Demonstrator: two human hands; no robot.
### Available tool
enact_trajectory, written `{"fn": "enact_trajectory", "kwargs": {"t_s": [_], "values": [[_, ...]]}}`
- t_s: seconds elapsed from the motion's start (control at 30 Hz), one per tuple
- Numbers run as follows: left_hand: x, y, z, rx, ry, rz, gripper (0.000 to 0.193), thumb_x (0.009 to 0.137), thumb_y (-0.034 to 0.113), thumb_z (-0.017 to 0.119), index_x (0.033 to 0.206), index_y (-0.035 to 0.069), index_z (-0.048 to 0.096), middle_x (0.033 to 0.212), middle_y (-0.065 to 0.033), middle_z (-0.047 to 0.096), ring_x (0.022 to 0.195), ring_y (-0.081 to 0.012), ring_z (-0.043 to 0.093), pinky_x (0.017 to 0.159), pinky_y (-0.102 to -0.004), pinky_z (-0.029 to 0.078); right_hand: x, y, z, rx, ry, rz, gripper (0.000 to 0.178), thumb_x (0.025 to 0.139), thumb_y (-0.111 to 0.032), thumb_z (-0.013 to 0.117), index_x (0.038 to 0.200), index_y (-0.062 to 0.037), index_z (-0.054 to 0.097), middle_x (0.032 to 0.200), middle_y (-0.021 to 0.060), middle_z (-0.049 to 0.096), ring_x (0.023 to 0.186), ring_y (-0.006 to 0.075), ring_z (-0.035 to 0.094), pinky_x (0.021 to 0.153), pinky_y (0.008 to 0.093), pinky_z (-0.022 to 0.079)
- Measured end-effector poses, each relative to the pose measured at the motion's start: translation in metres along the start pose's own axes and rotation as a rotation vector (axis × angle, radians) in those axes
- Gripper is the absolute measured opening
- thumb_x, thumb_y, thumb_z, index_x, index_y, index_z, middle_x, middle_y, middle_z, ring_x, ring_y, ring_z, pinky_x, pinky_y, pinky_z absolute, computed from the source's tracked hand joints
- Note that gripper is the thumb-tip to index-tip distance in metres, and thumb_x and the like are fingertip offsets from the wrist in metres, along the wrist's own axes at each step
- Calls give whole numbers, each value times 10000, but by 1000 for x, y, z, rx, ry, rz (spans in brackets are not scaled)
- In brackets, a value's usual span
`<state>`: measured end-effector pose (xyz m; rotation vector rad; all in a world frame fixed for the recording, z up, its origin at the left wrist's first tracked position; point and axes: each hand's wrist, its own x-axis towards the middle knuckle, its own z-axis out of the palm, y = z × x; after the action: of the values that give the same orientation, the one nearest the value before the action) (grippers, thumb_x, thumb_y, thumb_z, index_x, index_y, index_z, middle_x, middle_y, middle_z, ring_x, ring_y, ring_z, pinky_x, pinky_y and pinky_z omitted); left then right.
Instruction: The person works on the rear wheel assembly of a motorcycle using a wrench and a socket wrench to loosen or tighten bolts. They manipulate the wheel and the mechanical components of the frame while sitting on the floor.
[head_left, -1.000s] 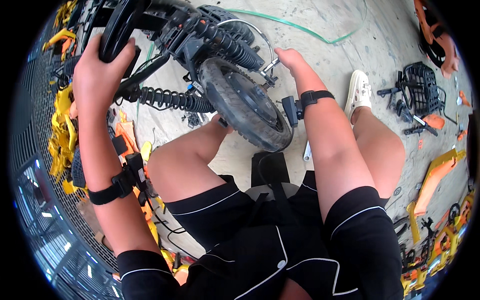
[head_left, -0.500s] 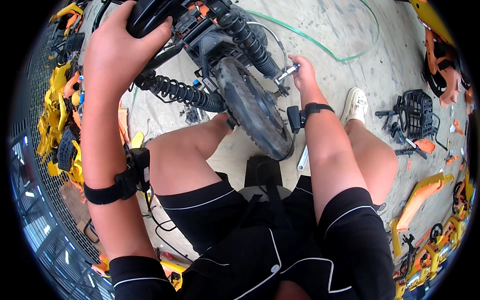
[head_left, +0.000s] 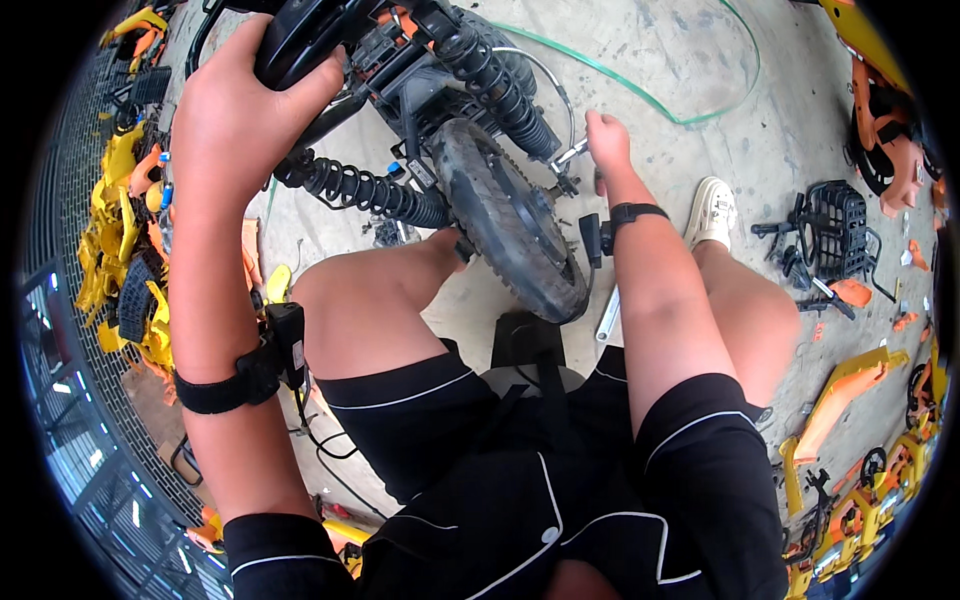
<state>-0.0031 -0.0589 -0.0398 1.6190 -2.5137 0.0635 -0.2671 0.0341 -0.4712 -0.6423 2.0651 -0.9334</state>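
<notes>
Silver tool (head_left: 571, 153), end newly covered

The left hand (head_left: 245, 95) gripped a black part (head_left: 305, 40) beyond the wheel (head_left: 490, 215); the right hand (head_left: 612, 150), finger closure unclear, had shifted slightly at the tool right of the wheel, apparently a small stroke.

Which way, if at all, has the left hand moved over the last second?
Yes: the left hand has moved rightward in view, farther from the yellow scrap on the left.
</notes>
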Motion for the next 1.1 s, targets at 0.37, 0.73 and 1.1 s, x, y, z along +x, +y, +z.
{"fn": "enact_trajectory", "kwargs": {"t_s": [0.37, 0.73, 1.1], "values": [[-4, -1, 0, 57, 19, 1, 516, 771, 539, 734, 964, 64, 677, 777, -122, 713, 736, -301, 704, 675, -383, 535, -23, -31, -41, -280, -241, 175, 685, 890, -576, 544, 972, 88, 694, 911, 284, 704, 754, 355, 712, 768, 428, 559], [-4, -1, 0, 49, 30, 15, 539, 774, 556, 733, 1024, 79, 693, 816, -119, 724, 768, -296, 707, 704, -385, 537, -15, -49, -35, -558, -183, 94, 540, 920, -446, 482, 1181, -22, 691, 1236, 212, 671, 1170, 366, 634, 979, 447, 500], [0, 0, 2, 6, 30, 52, 521, 779, 536, 735, 1020, 76, 702, 821, -122, 725, 769, -285, 707, 714, -370, 534, -7, -30, -26, -394, -169, 11, 527, 886, -434, 518, 1157, -22, 704, 1190, 251, 676, 1143, 381, 638, 980, 429, 495]]}}
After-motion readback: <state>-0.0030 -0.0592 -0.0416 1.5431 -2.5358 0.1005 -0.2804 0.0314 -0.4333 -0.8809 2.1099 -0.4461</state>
